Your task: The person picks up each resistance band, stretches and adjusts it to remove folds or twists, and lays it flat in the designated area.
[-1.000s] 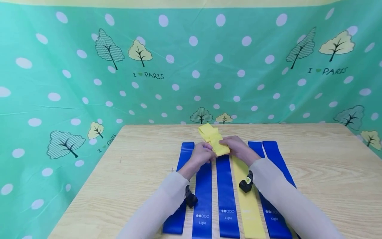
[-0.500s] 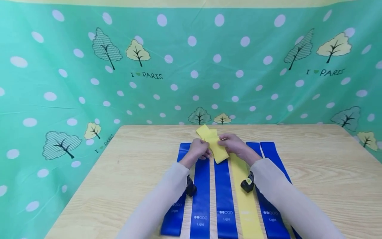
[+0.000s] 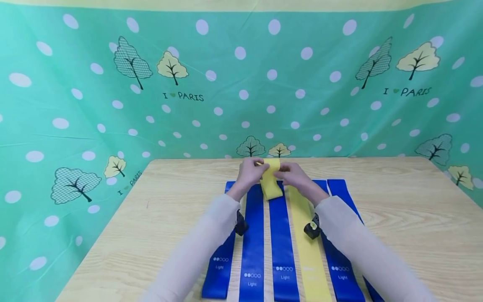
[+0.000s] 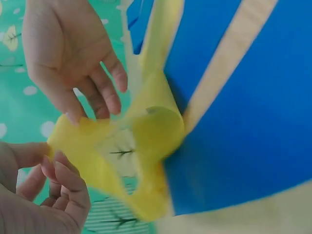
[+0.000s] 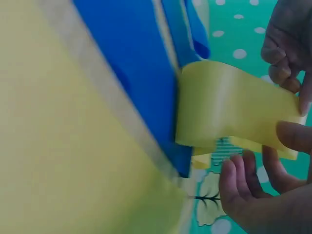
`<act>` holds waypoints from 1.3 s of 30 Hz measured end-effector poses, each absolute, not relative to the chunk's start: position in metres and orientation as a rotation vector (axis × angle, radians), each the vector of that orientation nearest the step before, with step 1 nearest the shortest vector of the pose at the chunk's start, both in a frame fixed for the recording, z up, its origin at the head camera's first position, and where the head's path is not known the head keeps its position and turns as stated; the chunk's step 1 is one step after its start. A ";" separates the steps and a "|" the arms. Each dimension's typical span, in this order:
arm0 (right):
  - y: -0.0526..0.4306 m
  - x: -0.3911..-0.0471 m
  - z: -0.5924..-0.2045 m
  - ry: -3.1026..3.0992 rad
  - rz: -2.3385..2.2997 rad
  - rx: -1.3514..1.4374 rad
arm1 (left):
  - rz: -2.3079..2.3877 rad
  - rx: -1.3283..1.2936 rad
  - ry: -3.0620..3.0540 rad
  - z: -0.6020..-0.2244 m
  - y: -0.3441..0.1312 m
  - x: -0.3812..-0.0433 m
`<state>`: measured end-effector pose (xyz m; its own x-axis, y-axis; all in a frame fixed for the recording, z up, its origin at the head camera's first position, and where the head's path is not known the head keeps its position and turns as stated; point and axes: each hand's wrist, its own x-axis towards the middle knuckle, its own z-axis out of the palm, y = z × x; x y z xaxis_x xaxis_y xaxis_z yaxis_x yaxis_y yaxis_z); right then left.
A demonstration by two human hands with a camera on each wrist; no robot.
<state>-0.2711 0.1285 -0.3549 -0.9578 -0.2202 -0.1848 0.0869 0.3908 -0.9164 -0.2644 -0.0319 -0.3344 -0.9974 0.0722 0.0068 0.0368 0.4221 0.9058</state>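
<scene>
In the head view, both hands meet over the far ends of the laid-out bands and hold a loose yellow resistance band [image 3: 271, 184]. My left hand [image 3: 250, 173] pinches its upper left side between thumb and finger. On the other side, my right hand [image 3: 294, 175] pinches the upper right edge. The right wrist view shows the right thumb [image 5: 295, 136] on the yellow loop with a finger behind it. Below the hands, the band hangs in an open loop, seen as a curl in the left wrist view. Its lower end hangs over a blue band [image 3: 283, 239].
Several blue bands lie lengthwise in a row, including one [image 3: 253, 243] marked Light. A flat yellow band [image 3: 311, 251] lies among them. The wooden table [image 3: 170, 218] ends at a green dotted cloth [image 3: 211, 109] behind.
Both hands have moved up to the held yellow band's far end. The band has turned from a slanted, crossed shape to a loop hanging more upright.
</scene>
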 end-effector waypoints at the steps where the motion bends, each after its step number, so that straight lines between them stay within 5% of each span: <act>1: 0.129 -0.272 -0.351 2.382 -1.616 -0.130 | 1.660 0.166 2.642 -0.330 -0.033 -0.264; 7: 0.132 -0.276 -0.328 2.438 -1.771 -0.211 | 1.623 0.411 2.797 -0.309 -0.038 -0.264; 19: 0.127 -0.273 -0.272 2.658 -1.918 -0.446 | 1.835 0.450 2.970 -0.270 -0.038 -0.267; 30: 0.117 -0.252 -0.263 2.593 -1.984 -0.198 | 1.842 0.485 3.031 -0.260 -0.026 -0.260; 39: 0.125 -0.252 -0.242 2.626 -1.881 -0.180 | 1.751 0.899 2.946 -0.271 -0.020 -0.253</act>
